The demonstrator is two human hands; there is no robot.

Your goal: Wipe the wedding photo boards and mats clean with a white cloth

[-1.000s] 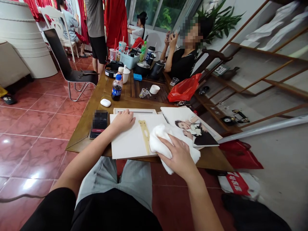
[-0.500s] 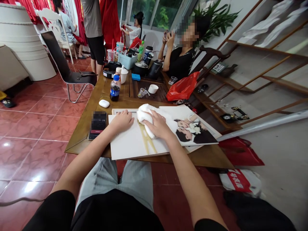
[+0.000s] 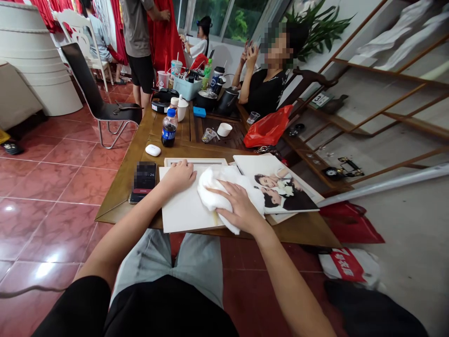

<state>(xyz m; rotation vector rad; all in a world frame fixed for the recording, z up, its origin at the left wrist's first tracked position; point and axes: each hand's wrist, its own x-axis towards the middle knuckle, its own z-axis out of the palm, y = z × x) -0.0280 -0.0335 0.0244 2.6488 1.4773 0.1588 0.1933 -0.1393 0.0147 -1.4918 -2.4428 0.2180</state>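
My right hand (image 3: pixel 239 206) grips a bunched white cloth (image 3: pixel 212 187) and presses it on a white board (image 3: pixel 182 210) near the table's front edge. A small yellowish smear (image 3: pixel 215 218) shows beside the cloth's lower left. Resting flat on the board's left part, my left hand (image 3: pixel 180 177) has its fingers stretched out and holds nothing. To the right lies a photo panel (image 3: pixel 287 187) of two people, its left part covered by the cloth. Behind the board, the edge of a pale frame (image 3: pixel 196 162) shows.
A phone (image 3: pixel 143 182), a white earbud case (image 3: pixel 153 150) and a cola bottle (image 3: pixel 169 128) stand left on the wooden table (image 3: pixel 122 196). Farther back are a white bowl (image 3: pixel 224 129), a red plastic bag (image 3: pixel 268 128) and a seated person (image 3: pixel 263 79). Shelves (image 3: pixel 351 126) stand right.
My right hand has moved the cloth toward me and slightly right across the board. Most of the yellowish streaks seen before are now covered or gone. My left hand stays in place.
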